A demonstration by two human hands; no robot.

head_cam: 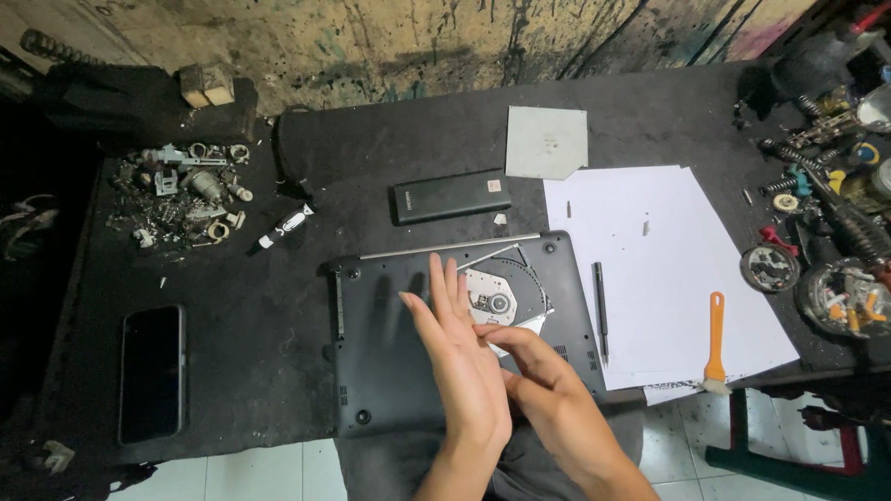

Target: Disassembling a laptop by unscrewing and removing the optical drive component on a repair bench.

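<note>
Dark phone screen (151, 373) at table's left; small reddish label (494, 186) on black battery (451, 196).

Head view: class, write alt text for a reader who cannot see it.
Two bare hands, left hand and right hand, touch above an upturned dark laptop with its disc drive exposed. White paper and a phone lie beside it.

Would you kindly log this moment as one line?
left hand: open, raised | right hand: touching left palm | below: upturned laptop, optical drive exposed
</note>
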